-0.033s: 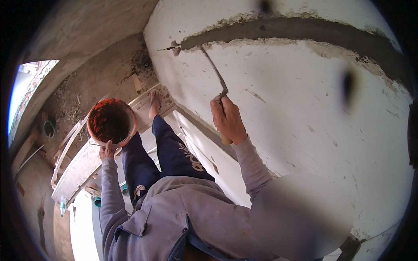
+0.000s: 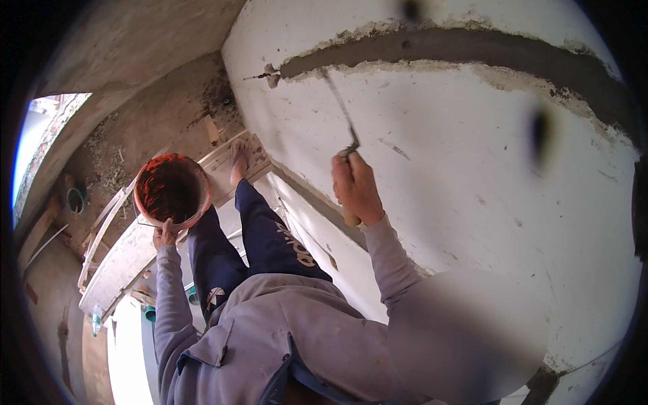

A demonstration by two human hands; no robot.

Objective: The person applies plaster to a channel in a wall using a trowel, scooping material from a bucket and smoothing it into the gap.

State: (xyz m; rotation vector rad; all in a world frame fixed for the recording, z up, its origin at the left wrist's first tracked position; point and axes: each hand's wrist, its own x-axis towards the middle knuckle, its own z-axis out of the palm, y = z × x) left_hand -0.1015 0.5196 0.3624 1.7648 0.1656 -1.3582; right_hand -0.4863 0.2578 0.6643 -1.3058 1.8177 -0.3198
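Nothing moved: right hand gripping trowel at grey groove, left hand under orange bucket.

One bucket, one trowel, two hands showing.
I'm seeing one orange bucket, one trowel with a wooden handle, one grey mortar-filled groove running across the white wall, and one sandalled foot standing on one plank.

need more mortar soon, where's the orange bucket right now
In the head view the orange bucket is left of centre, held up by the left hand, beside the person's dark blue trouser legs.
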